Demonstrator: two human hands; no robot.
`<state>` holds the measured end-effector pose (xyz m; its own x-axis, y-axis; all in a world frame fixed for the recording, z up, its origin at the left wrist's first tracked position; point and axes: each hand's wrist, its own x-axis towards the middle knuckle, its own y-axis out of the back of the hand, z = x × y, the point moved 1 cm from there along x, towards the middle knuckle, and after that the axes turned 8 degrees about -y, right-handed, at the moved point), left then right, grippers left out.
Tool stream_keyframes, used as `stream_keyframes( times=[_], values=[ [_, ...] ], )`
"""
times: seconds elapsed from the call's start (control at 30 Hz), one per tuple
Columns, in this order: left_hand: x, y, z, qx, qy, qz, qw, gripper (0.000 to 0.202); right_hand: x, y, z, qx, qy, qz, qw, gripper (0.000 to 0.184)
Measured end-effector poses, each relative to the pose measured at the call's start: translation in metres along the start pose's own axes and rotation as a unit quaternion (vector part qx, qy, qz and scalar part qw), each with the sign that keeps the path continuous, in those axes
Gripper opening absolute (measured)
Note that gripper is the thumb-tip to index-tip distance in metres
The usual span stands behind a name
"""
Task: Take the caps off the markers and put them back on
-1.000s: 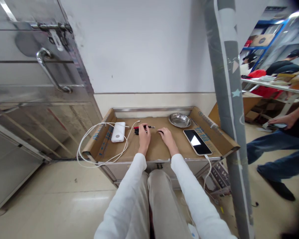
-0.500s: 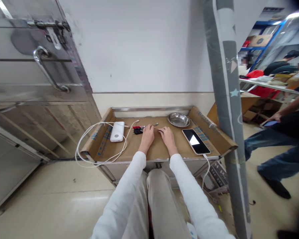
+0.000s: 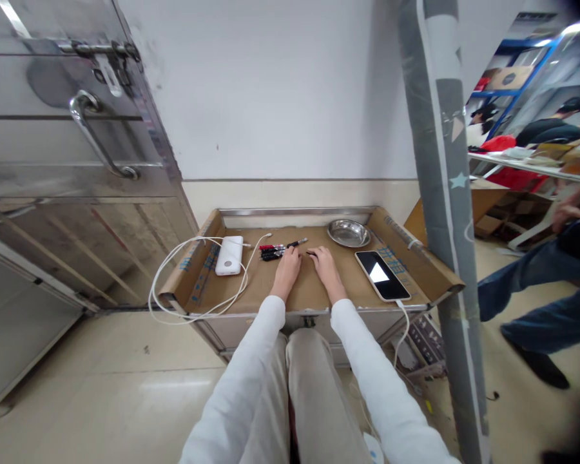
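My left hand is at the middle of the cardboard-lined tabletop, its fingers curled together beside several pens. What those fingers hold, if anything, is hidden. Just behind its fingertips lies a dark pen with a pale end. A short gap to the right, my right hand has its thumb and fingers closed on a small dark piece, too small to name. The pens are black, with a red one at the back of the group.
On the left lies a white power bank with a looped white cable hanging over the edge. A round metal dish sits at back right, and a phone on a cable nearer. A wrapped pole and a person's legs are further right.
My left fingers have drawn slightly away from the pens, so more of the dark pen behind them shows. My right hand has barely moved. The person at the right has shifted rightward.
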<state>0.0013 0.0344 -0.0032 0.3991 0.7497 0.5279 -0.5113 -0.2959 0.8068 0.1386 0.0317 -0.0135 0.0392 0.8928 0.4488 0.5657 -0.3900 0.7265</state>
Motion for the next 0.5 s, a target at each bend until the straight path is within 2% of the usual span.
stream_keyframes(
  times=[0.3,0.5],
  values=[
    [0.0054,-0.0005,-0.0021,0.017,-0.006,0.005,1.000,0.021,0.0002,0.0011,-0.0007,-0.015,-0.003,0.012,1.000,0.030],
    [0.0099,-0.0051,-0.0054,0.092,0.005,0.002,0.996,0.022,0.0016,0.0005,-0.0017,0.014,-0.001,0.001,1.000,0.032]
  ],
)
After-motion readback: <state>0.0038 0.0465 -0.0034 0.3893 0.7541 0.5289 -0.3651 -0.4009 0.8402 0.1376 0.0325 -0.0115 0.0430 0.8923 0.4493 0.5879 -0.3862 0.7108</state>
